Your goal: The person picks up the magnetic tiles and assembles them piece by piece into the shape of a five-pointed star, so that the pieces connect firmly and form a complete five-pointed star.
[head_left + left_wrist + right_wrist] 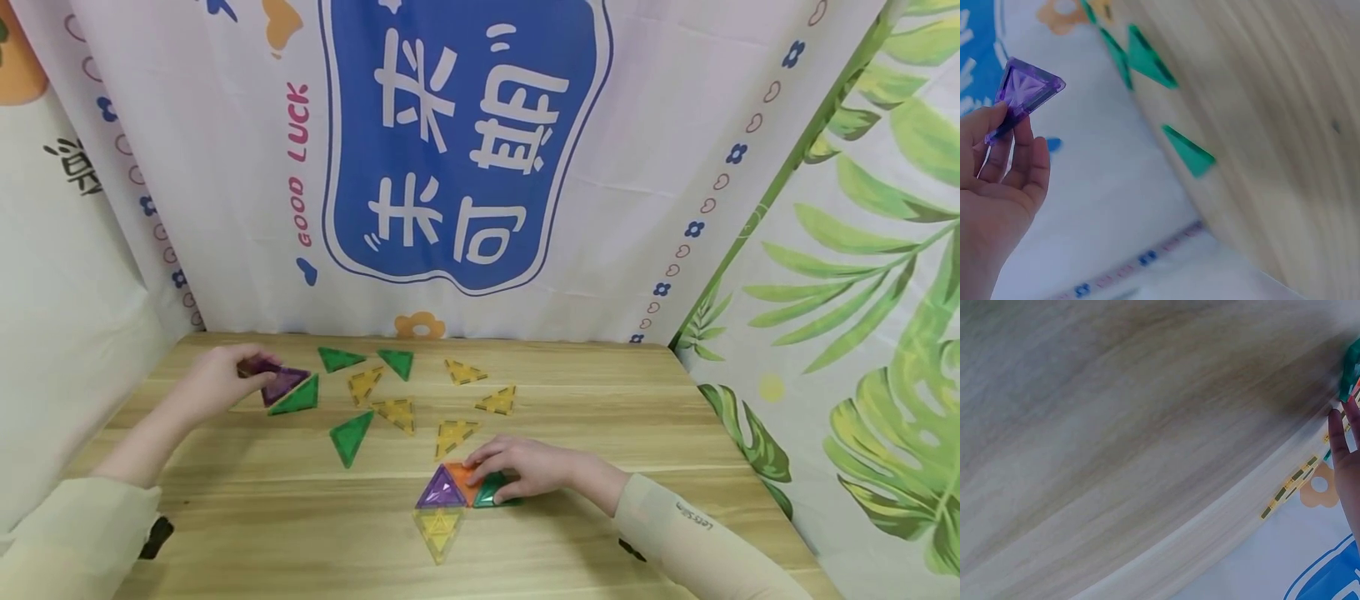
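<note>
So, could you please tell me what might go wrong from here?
The left hand pinches the held purple tile near one corner, so it could twist or slip. The right hand touches the orange tile and the green tile beside it; a small push might shift them out of line with the adjoining purple tile. The nearest loose yellow tile lies close to that hand and could be nudged.

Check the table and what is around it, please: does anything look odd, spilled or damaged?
One thing looks odd: the printed words on the cloth behind the table run sideways, as if it were hung turned. The loose tiles lie at mixed angles, which seems normal mid-work. I see no spill or damage.
</note>
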`<state>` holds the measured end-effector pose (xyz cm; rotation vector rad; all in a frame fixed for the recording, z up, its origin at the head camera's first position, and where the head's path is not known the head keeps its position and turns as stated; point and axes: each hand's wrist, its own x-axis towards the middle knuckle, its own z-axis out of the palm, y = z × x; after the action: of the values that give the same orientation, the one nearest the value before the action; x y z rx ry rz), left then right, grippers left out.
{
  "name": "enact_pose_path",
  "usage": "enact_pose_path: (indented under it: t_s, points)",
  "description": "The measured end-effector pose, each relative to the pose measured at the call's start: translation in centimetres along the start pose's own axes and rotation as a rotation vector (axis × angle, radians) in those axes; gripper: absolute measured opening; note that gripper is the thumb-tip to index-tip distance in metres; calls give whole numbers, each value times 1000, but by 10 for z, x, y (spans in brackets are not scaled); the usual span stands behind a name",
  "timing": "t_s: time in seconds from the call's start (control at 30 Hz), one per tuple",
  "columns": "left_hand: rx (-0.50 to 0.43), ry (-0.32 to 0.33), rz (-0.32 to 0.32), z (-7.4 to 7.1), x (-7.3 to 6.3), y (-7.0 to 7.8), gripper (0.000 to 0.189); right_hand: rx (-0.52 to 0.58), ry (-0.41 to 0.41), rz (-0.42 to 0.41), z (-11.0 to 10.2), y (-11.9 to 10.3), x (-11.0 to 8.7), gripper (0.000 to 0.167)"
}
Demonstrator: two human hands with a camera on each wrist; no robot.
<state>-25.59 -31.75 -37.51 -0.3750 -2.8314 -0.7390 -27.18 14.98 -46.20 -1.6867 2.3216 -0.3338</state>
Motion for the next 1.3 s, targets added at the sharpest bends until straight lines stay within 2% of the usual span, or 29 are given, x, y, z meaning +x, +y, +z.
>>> enact_pose_path:
  t_s: [0.13, 0.27, 0.4, 0.6, 0.73, 0.9, 1.1, 1.3]
  points:
    - [-39, 30, 7, 1, 3, 26, 19, 11, -5, 9, 0, -1, 0, 42]
    - [-80, 54, 44, 5, 3, 51, 13, 19, -14, 19, -1, -1, 0, 41]
    - [-113, 56, 63, 8, 1, 73, 11, 32, -20, 22, -1, -2, 0, 41]
    - [-290, -6, -21, 15, -5, 101, 19, 41, -20, 8, -2, -2, 0, 36]
    - [-378, -41, -44, 25, -8, 116, 21, 32, -17, 0, -2, 0, 1, 36]
    - [-445, -62, -28, 41, -15, 135, 17, 5, -17, -12, -4, 1, 4, 38]
    - [-534, -119, -17, 62, -23, 155, 16, -46, -22, -41, -9, 1, 7, 38]
    - [-631, -196, 43, 82, -31, 169, 17, -55, -47, -28, -9, 1, 8, 42]
